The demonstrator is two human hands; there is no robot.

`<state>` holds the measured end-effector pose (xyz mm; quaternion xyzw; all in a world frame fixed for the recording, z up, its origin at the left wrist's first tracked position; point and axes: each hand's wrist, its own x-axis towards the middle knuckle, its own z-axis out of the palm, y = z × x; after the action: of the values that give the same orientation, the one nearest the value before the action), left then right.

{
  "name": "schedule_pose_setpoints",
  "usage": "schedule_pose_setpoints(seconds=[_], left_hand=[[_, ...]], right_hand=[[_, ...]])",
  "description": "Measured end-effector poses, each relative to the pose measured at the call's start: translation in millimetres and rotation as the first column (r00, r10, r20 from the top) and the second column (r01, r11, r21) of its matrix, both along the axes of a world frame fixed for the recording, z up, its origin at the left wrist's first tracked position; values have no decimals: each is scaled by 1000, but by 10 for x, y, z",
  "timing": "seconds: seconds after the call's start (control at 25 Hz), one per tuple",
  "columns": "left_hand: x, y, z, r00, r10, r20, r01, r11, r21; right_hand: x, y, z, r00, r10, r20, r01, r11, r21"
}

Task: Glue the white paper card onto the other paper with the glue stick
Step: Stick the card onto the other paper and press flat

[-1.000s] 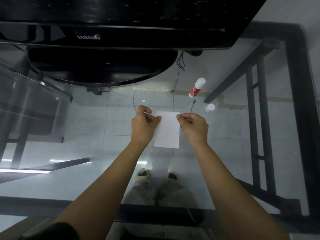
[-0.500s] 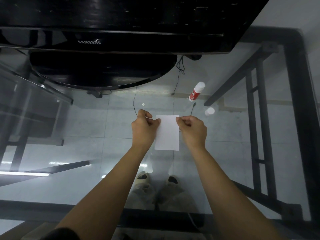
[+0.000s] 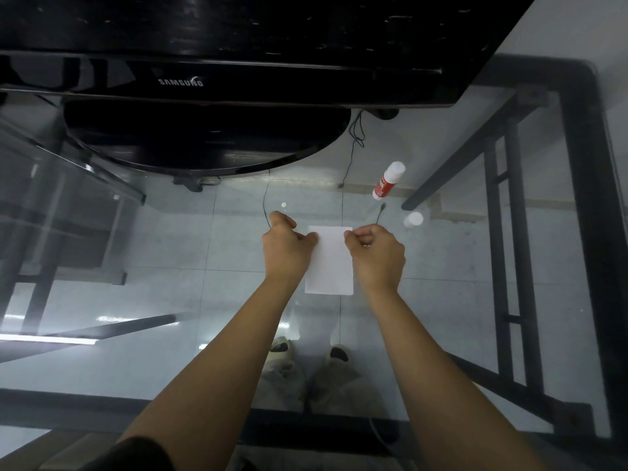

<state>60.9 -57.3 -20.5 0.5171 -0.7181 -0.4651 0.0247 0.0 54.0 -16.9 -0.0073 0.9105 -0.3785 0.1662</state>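
The head view looks down through a glass counter [image 3: 475, 300], with the person's shoes [image 3: 306, 372] on the tiled floor [image 3: 170, 249] visible beneath its near edge. Two bare forearms reach forward from the near edge toward the middle of the counter. There the left hand [image 3: 287, 248] pinches the left side of a white card [image 3: 331, 266] near its far corner, fingers curled in around the paper edge. The right hand [image 3: 377, 254] pinches the right side in the same way, thumb and fingertips closed on the card. The card lies with its long sides running near to far; whether it rests flat on the glass or is lifted slightly cannot be told. Whether a second sheet lies under it cannot be told either.

Farther on and to the right, a white cap [image 3: 413, 219] sits on the glass, well apart from the right hand. Beyond it the glue stick [image 3: 388, 180] lies on its side, uncapped white end toward the far edge. A thin black cable [image 3: 351, 154] trails across the glass. At the far edge stands a black monitor [image 3: 221, 76] on a rounded base [image 3: 204, 141].
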Motion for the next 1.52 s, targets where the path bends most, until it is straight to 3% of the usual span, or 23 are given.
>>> schedule_pose_setpoints(seconds=[0.24, 0.36, 0.48, 0.6, 0.8, 0.88, 0.92, 1.0, 1.08, 1.16, 1.28, 1.52], left_hand=[[-76, -116, 95, 993, 12, 119, -30, 988, 149], [-92, -123, 144, 991, -31, 132, 10, 987, 159], [-91, -128, 164, 990, -49, 133, 28, 988, 154], [-110, -112, 150, 991, -40, 124, 22, 989, 143], [-100, -132, 154, 985, -57, 162, 31, 986, 163], [-63, -164, 172, 955, -188, 229, 178, 982, 64], [-31, -180, 161, 917, -305, 257, 335, 939, -78], [52, -182, 145, 809, -570, 144, 575, 715, -398], [132, -182, 91, 634, -771, 69, 653, 485, -582], [198, -207, 3, 484, -852, 200, 772, 308, -555], [341, -223, -111, 270, -807, 524, 925, 66, -375], [694, -155, -135, 131, -814, 566, 945, -71, -320]], right_hand=[[-19, -2, -46, 994, 59, -90, -44, 986, 163], [-14, 148, -49, 917, 305, -256, -273, 950, 154], [-42, 312, -64, 704, 658, -268, -616, 753, 232], [-51, 411, -125, 494, 862, -114, -751, 490, 443], [-49, 438, -182, 471, 880, -61, -729, 427, 536], [-54, 429, -192, 470, 881, -50, -726, 418, 547], [-60, 424, -191, 469, 882, -42, -728, 413, 547], [-70, 415, -186, 466, 885, -19, -738, 400, 544], [-69, 417, -175, 477, 879, -11, -738, 408, 537], [-63, 408, -170, 483, 875, -7, -741, 414, 529], [-48, 405, -170, 481, 876, 8, -737, 400, 545], [-45, 397, -174, 476, 879, 22, -731, 382, 566]])
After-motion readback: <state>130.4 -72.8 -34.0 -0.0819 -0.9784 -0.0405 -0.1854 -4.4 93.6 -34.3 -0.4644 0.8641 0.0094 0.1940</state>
